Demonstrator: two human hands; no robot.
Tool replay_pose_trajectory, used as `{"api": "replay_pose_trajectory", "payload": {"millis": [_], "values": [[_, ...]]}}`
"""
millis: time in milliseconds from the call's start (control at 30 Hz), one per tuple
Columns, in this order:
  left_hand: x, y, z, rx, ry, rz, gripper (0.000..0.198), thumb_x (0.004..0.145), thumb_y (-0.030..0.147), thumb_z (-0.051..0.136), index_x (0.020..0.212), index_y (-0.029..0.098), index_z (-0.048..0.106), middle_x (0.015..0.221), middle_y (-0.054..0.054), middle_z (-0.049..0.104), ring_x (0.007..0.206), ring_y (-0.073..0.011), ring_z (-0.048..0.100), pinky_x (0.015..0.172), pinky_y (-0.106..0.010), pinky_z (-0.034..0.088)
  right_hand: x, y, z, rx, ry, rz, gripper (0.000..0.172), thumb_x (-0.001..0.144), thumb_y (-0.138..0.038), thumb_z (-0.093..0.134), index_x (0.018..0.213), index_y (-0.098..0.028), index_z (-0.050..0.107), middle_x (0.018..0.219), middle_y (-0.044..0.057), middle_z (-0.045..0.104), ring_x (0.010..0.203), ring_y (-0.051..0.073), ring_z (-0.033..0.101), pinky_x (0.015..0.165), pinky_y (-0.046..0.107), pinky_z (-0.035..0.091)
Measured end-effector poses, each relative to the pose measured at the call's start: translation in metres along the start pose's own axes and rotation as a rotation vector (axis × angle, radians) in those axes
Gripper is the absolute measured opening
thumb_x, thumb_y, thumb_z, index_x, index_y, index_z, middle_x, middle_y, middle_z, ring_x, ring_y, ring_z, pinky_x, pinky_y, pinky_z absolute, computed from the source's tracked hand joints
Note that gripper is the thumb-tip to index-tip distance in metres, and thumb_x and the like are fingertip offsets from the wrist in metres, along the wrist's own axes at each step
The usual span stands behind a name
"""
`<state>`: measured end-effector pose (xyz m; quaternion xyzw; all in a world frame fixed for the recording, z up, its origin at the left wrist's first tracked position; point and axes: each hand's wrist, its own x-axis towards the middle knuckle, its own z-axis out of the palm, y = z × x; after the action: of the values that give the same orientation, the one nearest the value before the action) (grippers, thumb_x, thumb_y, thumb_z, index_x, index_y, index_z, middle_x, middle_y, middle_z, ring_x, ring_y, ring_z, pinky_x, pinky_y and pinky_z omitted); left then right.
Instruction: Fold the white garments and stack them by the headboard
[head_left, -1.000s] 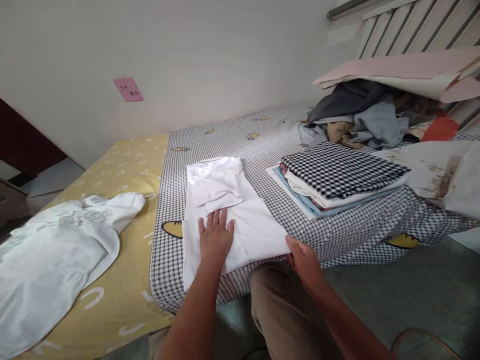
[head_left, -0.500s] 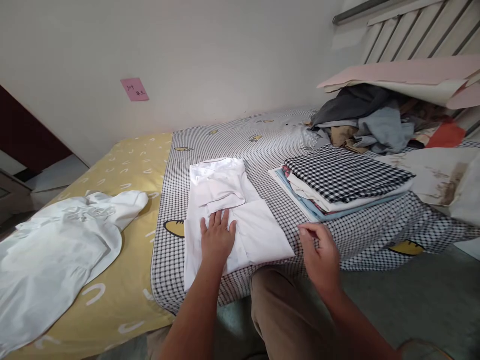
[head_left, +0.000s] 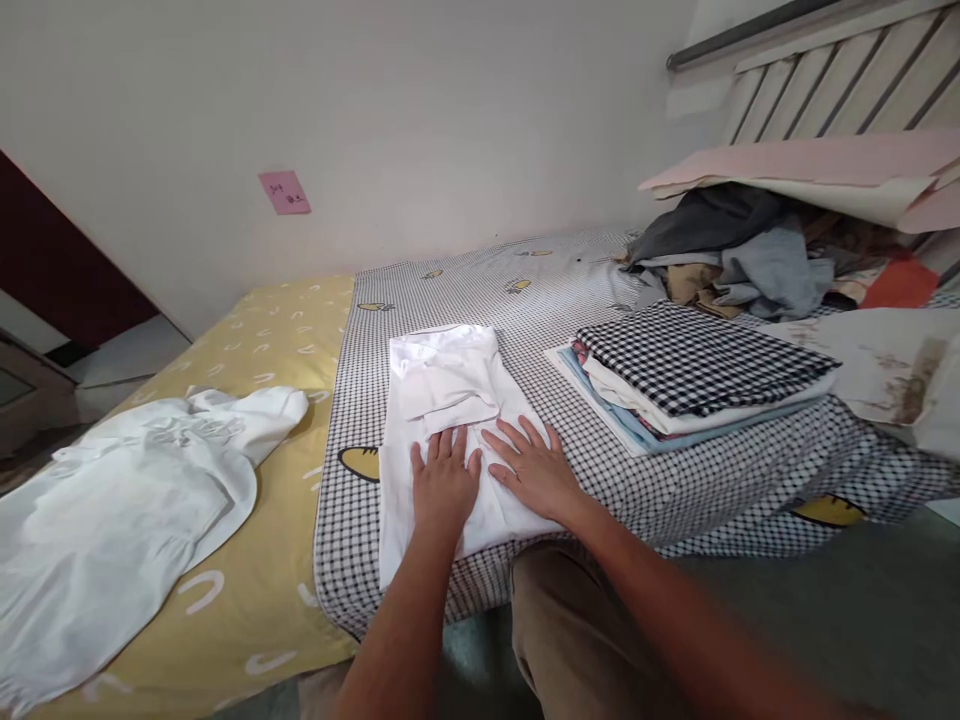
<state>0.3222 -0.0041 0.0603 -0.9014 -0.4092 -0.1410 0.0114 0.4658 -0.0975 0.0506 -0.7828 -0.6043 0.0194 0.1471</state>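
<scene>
My left hand (head_left: 445,478) and right hand (head_left: 531,468) lay side by side, palms down, fingers open, on the folded white garment (head_left: 450,385), near the front edge of the checked sheet (head_left: 592,490). Right: a folded pile (head_left: 709,360). Left: a crumpled white garment (head_left: 150,500) on the yellow sheet (head_left: 289,500).

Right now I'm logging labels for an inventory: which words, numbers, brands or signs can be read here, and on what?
Pink note on the wall: dark handwriting, too small and blurred to quote.
Folded white garment: no lettering visible.
No other readable text shows.
</scene>
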Motion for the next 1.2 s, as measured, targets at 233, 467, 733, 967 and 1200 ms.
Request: {"api": "replay_pose_trajectory", "payload": {"millis": [233,467,733,967,1200], "values": [[0.003,-0.002,-0.001,-0.141,-0.079,-0.05,0.055,0.102,0.047,0.026,0.151,0.026,0.042,0.158,-0.008,0.044,0.148,-0.0285,0.036,0.124,-0.062,0.015,0.0,0.003,-0.001,-0.03,-0.058,-0.046,0.052,0.101,-0.061,0.032,0.151,-0.049,0.037,0.167,-0.002,0.024,0.154,0.035,0.013,0.116,0.069,0.011],[0.015,-0.03,-0.024,-0.554,-0.19,-0.086,0.046,0.101,0.042,0.029,0.129,0.029,0.064,0.148,-0.002,0.057,0.141,-0.0207,0.047,0.123,-0.052,0.028,0.002,0.004,-0.006,-0.019,-0.107,-0.054,0.049,0.101,-0.062,0.027,0.149,-0.055,0.036,0.168,-0.003,0.024,0.154,0.036,0.013,0.116,0.071,0.012],[-0.042,-0.12,-0.061,-0.838,-0.009,-0.267,0.043,0.09,0.048,0.045,0.106,0.018,0.072,0.11,-0.009,0.078,0.105,-0.0235,0.071,0.102,-0.042,0.053,0.001,0.002,-0.009,-0.02,-0.14,-0.026,0.051,0.101,-0.063,0.024,0.15,-0.054,0.036,0.168,-0.006,0.022,0.154,0.034,0.013,0.118,0.069,0.012],[-0.132,-0.13,-0.049,-1.087,0.308,-0.63,0.046,0.076,0.058,0.065,0.098,0.018,0.07,0.078,-0.003,0.072,0.066,-0.0183,0.067,0.071,-0.035,0.057,0.001,0.007,-0.001,-0.063,-0.119,-0.031,0.056,0.099,-0.066,0.015,0.15,-0.055,0.033,0.167,-0.009,0.021,0.154,0.034,0.014,0.118,0.069,0.014],[-0.161,-0.079,-0.026,-1.406,0.146,-0.633,0.055,0.066,0.054,0.078,0.108,0.021,0.064,0.073,0.004,0.059,0.06,-0.0131,0.06,0.062,-0.029,0.053,0.004,0.012,0.009,-0.088,-0.085,-0.03,0.054,0.099,-0.062,0.017,0.149,-0.055,0.036,0.166,-0.01,0.026,0.153,0.035,0.02,0.117,0.069,0.018]]}}
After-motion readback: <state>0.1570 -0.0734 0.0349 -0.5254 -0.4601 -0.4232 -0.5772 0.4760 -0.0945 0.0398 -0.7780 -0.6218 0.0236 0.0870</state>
